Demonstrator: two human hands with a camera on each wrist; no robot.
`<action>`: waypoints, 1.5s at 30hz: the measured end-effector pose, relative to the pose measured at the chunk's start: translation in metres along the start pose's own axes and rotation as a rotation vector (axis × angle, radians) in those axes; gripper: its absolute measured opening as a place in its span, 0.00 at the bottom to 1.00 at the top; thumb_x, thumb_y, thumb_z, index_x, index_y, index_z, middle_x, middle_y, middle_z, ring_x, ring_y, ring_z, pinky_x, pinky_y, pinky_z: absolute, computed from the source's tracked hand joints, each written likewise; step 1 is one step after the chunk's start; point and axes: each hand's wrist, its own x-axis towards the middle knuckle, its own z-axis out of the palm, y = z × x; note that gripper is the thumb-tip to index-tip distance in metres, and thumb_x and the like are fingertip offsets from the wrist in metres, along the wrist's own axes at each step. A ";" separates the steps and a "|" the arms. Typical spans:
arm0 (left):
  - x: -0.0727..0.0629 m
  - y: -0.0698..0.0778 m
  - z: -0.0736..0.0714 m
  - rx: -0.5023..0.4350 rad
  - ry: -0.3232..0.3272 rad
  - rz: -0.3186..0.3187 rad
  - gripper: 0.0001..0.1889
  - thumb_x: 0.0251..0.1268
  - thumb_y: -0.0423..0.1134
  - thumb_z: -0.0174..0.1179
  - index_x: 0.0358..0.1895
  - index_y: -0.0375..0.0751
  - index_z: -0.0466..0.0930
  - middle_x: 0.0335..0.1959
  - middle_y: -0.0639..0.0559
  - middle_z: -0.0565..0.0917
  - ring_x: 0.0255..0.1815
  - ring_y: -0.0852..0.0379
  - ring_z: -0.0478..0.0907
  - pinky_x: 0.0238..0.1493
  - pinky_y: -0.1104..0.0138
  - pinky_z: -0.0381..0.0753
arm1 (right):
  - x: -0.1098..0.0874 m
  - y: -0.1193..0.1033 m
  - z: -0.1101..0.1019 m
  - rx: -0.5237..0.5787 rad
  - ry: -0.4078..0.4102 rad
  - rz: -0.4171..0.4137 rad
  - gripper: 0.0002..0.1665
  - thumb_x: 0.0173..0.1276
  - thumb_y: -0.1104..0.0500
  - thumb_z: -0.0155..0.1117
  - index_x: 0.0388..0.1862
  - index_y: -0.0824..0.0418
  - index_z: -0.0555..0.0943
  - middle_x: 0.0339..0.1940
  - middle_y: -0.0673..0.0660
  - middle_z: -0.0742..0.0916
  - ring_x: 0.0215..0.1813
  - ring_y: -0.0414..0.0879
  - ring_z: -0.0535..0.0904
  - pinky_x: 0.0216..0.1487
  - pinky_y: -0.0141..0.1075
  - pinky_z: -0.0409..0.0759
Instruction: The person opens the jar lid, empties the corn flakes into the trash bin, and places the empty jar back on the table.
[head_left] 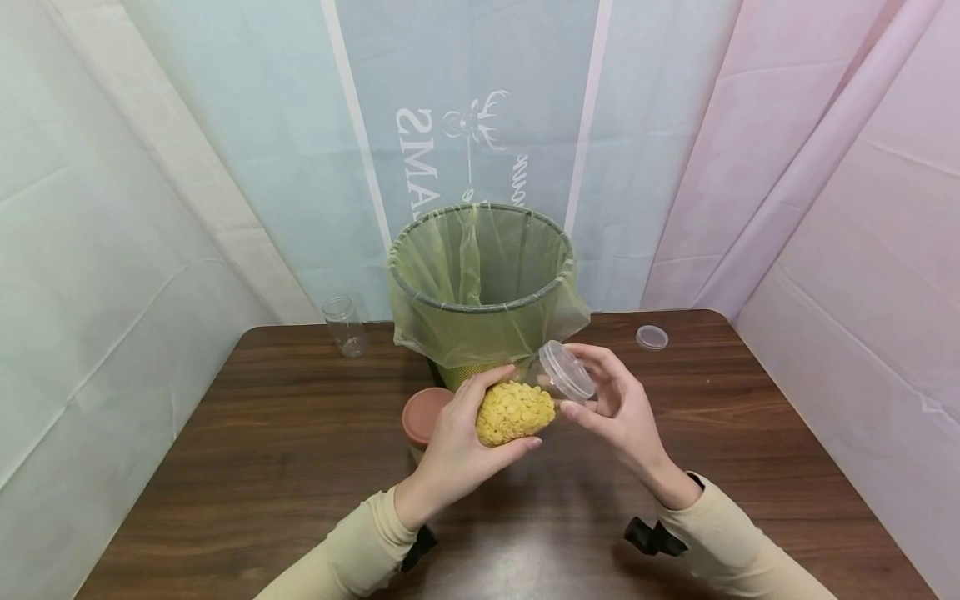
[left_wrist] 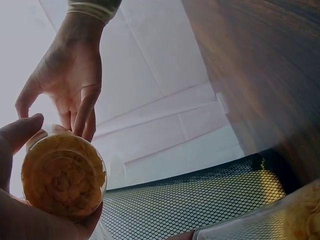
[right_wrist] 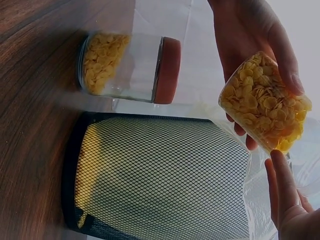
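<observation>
My left hand (head_left: 453, 446) grips a clear plastic jar (head_left: 516, 413) of yellow corn flakes, thumb on the near side and fingers round the far side. The jar is tilted, its base towards the left palm; the base shows the flakes through it in the left wrist view. A clear round lid (head_left: 567, 372) lies at the jar's upper right end. The right hand (head_left: 624, 417) holds this lid between thumb and fingers. Both hands are raised above the table, just in front of the bin.
A mesh bin (head_left: 480, 308) with a pale yellow liner stands at the back middle. Near its front left is a glass jar (right_wrist: 105, 65) part full of flakes, with a reddish lid (head_left: 425, 416). An empty clear jar (head_left: 345, 327) stands left, another clear lid (head_left: 652, 337) lies right.
</observation>
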 end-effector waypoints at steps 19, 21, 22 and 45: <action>0.002 -0.001 0.002 0.032 -0.007 0.004 0.41 0.46 0.50 0.74 0.66 0.49 0.67 0.57 0.54 0.76 0.54 0.58 0.72 0.50 0.64 0.74 | 0.023 -0.016 -0.005 -0.492 0.066 0.040 0.15 0.67 0.62 0.60 0.53 0.60 0.79 0.38 0.59 0.86 0.38 0.41 0.85 0.35 0.35 0.84; 0.002 -0.001 0.003 0.045 -0.004 0.019 0.41 0.45 0.49 0.74 0.66 0.48 0.67 0.56 0.54 0.77 0.54 0.58 0.72 0.50 0.64 0.74 | 0.025 -0.018 -0.005 -0.587 0.077 0.032 0.14 0.67 0.60 0.62 0.51 0.56 0.80 0.37 0.55 0.87 0.37 0.39 0.85 0.35 0.31 0.82; 0.002 -0.001 0.003 0.052 -0.002 0.028 0.41 0.45 0.49 0.74 0.66 0.48 0.67 0.55 0.53 0.77 0.53 0.58 0.71 0.50 0.64 0.74 | 0.026 -0.018 -0.005 -0.632 0.084 0.026 0.13 0.66 0.59 0.62 0.50 0.55 0.81 0.37 0.52 0.87 0.37 0.38 0.85 0.35 0.29 0.81; 0.001 -0.001 0.006 0.166 0.074 0.151 0.42 0.39 0.45 0.78 0.63 0.43 0.71 0.53 0.50 0.79 0.52 0.54 0.73 0.52 0.63 0.75 | 0.027 -0.016 0.010 -0.995 0.160 -0.302 0.09 0.65 0.59 0.57 0.38 0.58 0.84 0.32 0.48 0.85 0.21 0.37 0.68 0.25 0.26 0.67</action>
